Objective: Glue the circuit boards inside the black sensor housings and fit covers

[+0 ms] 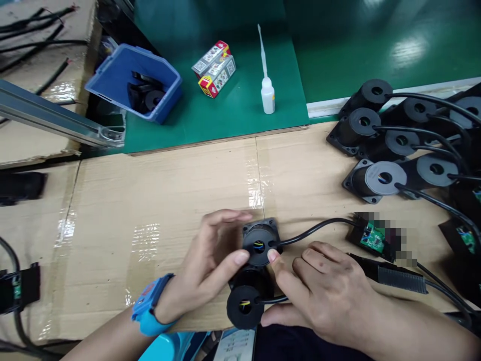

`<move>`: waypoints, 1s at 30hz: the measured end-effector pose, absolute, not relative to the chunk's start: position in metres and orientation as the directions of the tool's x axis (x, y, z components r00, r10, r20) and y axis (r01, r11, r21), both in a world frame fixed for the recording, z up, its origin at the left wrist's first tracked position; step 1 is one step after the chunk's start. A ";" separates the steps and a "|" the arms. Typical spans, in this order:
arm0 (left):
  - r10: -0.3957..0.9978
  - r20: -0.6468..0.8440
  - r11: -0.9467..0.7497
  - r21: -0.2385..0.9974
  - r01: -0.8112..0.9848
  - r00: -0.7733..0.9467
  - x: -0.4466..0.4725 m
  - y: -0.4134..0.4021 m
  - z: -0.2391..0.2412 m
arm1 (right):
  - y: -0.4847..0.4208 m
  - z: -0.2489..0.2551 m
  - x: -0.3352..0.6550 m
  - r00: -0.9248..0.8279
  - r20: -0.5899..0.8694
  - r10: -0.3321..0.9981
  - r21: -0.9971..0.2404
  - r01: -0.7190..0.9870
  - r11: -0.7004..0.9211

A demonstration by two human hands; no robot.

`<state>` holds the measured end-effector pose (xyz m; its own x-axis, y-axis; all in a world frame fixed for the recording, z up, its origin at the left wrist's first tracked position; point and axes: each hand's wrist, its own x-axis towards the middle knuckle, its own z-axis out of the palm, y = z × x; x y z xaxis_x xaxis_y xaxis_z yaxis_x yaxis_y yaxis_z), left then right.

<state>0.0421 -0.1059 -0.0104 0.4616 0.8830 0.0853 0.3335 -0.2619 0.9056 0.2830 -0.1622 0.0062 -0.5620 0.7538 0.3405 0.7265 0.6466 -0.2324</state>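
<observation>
Two black cylindrical housings stand close together at the front edge of the cardboard-covered surface. The upper housing (259, 238) has a square flange, a round cap with coloured wires in its centre hole, and a black cable. My left hand (216, 258) curves around its left side, thumb against the cap and fingers at the flange. My right hand (319, 286) is closed, with its index fingertip on the cap's edge beside the cable. Its thumb lies by the lower housing (246, 307), whose cable runs under that hand. The upper cable leads to a green circuit board (374, 236) in a black case.
Several similar cabled housings (385, 178) crowd the right side. A blue bin (128, 55) with black parts, a small box (214, 69) and a white dropper bottle (268, 96) stand on the green mat. A metal rail (48, 113) crosses the left; black cables (37, 22) lie beyond.
</observation>
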 end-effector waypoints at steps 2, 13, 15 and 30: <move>0.822 -0.039 -0.178 0.930 0.321 0.568 0.048 -0.104 -0.010 | -0.162 0.007 0.282 -0.555 0.344 0.757 -0.241 0.727 0.642; 0.822 -0.043 -0.188 0.921 0.341 0.568 0.066 -0.097 -0.008 | -0.162 0.009 0.280 -0.542 0.341 0.768 -0.248 0.736 0.630; 0.844 -0.046 -0.162 0.928 0.336 0.534 0.073 -0.097 -0.008 | -0.162 0.008 0.280 -0.550 0.338 0.764 -0.241 0.734 0.635; 0.427 0.470 -0.873 0.437 0.216 0.773 0.046 -0.077 -0.013 | -0.166 0.001 0.281 -0.518 0.461 0.721 -0.164 0.748 0.643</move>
<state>0.0456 -0.0773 -0.0125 0.7726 0.4270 0.4698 0.2163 -0.8728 0.4375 0.2814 -0.1657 0.0012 -0.5177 0.7206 0.4612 0.7482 0.6428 -0.1645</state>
